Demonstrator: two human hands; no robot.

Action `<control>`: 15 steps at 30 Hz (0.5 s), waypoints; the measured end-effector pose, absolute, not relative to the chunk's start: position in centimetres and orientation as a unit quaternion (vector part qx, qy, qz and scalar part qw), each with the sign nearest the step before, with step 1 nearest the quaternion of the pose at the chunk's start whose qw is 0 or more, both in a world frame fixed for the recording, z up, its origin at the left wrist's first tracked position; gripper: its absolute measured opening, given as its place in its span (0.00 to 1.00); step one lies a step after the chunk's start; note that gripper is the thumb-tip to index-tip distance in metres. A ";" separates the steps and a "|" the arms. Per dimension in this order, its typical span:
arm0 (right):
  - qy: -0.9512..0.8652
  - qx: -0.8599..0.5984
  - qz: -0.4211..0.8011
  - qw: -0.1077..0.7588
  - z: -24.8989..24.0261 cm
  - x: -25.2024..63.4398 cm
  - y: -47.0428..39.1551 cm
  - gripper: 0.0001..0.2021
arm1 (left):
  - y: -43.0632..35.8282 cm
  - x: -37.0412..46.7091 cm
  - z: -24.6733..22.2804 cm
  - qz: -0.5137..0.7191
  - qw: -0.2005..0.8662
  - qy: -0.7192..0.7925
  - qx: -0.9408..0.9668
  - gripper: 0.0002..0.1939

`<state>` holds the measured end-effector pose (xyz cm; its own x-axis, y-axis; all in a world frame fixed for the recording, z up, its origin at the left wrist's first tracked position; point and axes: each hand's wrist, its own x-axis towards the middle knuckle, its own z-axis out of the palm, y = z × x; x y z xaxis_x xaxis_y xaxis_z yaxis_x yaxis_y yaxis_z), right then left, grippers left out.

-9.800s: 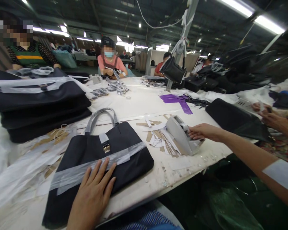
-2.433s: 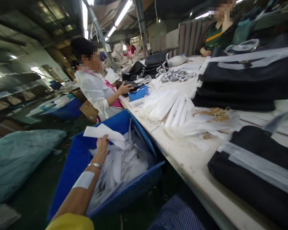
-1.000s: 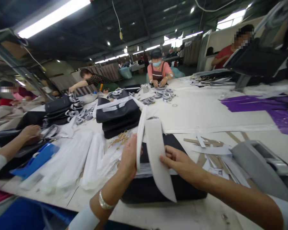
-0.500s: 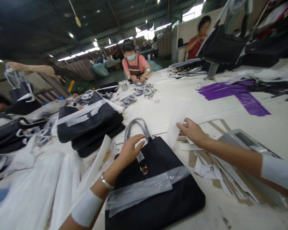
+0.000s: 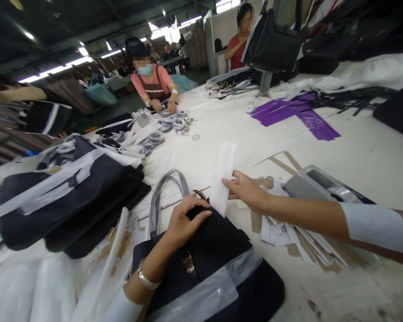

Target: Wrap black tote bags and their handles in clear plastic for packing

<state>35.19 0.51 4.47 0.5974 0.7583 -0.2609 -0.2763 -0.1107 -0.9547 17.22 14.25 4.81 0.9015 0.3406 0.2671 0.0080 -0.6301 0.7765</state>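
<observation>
A black handbag (image 5: 221, 241) lies on the table in front of me, with a strip of clear film stuck across its lower part. Its wrapped handle (image 5: 159, 197) stands up at the far side, and a gold clasp (image 5: 188, 263) shows on the front. My left hand (image 5: 186, 221) grips the bag's top edge, fingers over it and thumb on the near side. Between the thumb and fingers of my right hand (image 5: 243, 190) is a thin white foam sheet (image 5: 221, 176), held upright with its lower end at the bag's top opening.
Stacked black bags (image 5: 83, 201) lie to the left. To the right are cardboard and paper strips (image 5: 295, 237) beside a grey tape dispenser (image 5: 312, 183). Purple sheets (image 5: 278, 109) lie farther back. Across the table a co-worker (image 5: 154, 85) handles wrapped handles (image 5: 174, 125).
My left hand has come down and taken hold of the bag's top edge. My right hand has brought the foam sheet left to the bag's opening. The view has turned right.
</observation>
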 end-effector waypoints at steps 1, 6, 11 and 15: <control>-0.215 -0.624 0.413 0.627 4.4 35.0 0.5 0.07 | 14.0 17.0 4.8 0.214 0.410 0.093 0.882 0.05; -0.433 -0.628 0.466 0.449 4.1 35.8 -0.5 0.12 | 13.8 16.9 3.9 0.247 0.411 0.107 0.871 0.03; -0.544 -0.600 0.539 0.232 4.6 36.6 -2.0 0.11 | 14.1 17.4 2.8 0.265 0.419 0.164 0.853 0.04; -0.535 -0.592 0.590 0.126 5.4 36.4 -2.5 0.08 | 14.1 17.7 2.1 0.253 0.436 0.195 0.841 0.05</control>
